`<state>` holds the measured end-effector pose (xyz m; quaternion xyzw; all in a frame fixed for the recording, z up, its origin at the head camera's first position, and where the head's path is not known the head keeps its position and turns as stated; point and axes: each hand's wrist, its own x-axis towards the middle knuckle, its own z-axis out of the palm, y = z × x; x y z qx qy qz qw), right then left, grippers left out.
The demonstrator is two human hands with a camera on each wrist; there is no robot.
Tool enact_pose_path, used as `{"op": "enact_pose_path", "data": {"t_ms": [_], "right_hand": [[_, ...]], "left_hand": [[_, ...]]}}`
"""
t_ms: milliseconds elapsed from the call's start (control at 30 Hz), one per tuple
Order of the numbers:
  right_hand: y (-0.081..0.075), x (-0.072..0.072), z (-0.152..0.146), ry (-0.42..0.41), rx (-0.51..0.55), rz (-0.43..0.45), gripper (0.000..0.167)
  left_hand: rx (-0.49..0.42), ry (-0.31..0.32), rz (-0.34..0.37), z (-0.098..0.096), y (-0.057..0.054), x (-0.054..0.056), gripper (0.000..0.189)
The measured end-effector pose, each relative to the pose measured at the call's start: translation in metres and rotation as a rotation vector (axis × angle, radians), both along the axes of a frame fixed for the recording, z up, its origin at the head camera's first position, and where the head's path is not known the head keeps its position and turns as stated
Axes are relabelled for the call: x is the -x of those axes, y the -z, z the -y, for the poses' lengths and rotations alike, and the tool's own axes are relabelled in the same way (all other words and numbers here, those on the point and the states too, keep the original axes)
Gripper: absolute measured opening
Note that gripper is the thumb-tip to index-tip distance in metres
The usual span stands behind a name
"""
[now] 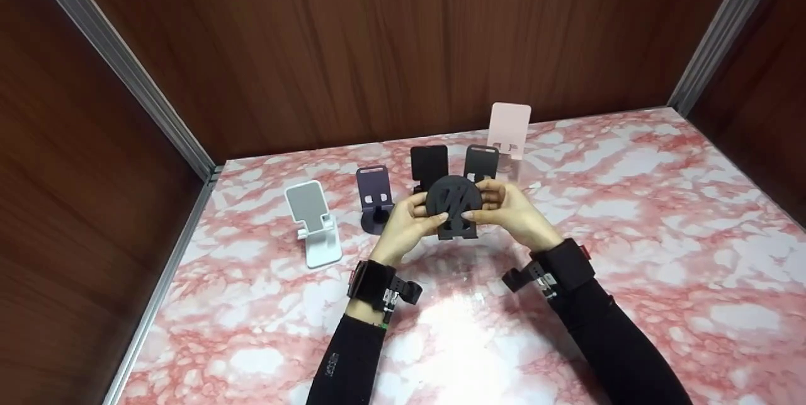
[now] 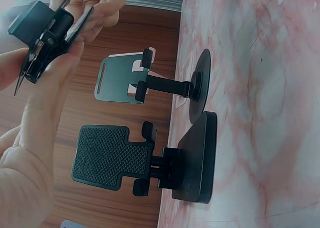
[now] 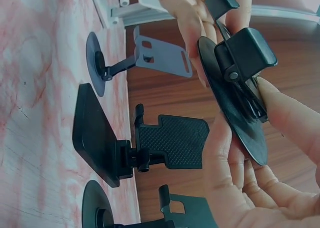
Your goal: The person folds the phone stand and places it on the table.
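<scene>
The two hands held the black stand (image 1: 454, 196) between them, up above the bench and in front of the other stands. The left hand (image 1: 404, 227) pinched one edge, and the right hand (image 1: 515, 213) pinched the other, each with the thumb on the near side and fingers bent behind. Neither was open wide. The stand was folded up small, with its round base (image 3: 244, 127) facing the person. Some fingertips were hidden, so it was hard to tell how tightly they pressed.

To handle it well, a light, even pinch on both sides seemed best. The hinge (image 3: 233, 76) looked like a spot that could nip skin, so fingertips did best away from it. A slow push with one hand, while the other held the base firm, would likely have worked better than a quick tug.

The bench (image 1: 252, 329) had a pink and white stone look, with a bright shine near the front. On it stood a white stand (image 1: 315, 221), a purple stand (image 1: 376, 188), a square stand (image 1: 430, 162), a grey stand (image 1: 482, 158) and a pink stand (image 1: 509, 125). Behind rose a brown wood wall (image 1: 409, 46), with a metal strip (image 1: 135, 77) at the corner.
</scene>
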<state>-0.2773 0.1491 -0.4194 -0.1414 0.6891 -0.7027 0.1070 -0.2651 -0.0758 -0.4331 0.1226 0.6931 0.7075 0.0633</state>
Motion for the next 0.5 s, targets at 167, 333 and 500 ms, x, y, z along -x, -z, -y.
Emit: {"op": "enact_pose_path", "data": {"t_ms": [167,333,500], "right_hand": [[-0.0013,-0.0003,0.0011,0.008,-0.013,-0.013,0.033],[-0.0034,-0.0010,0.0017,-0.003,0.009,-0.032,0.037],[-0.0049,-0.0014,0.0017,-0.001,0.030,-0.024,0.036]], "left_hand": [[-0.013,-0.009,0.002,0.0002,0.0000,-0.0002,0.045],[-0.044,-0.017,-0.007,-0.0009,-0.0007,-0.0003,0.044],[-0.069,-0.019,-0.016,-0.0016,-0.0008,-0.0007,0.046]]}}
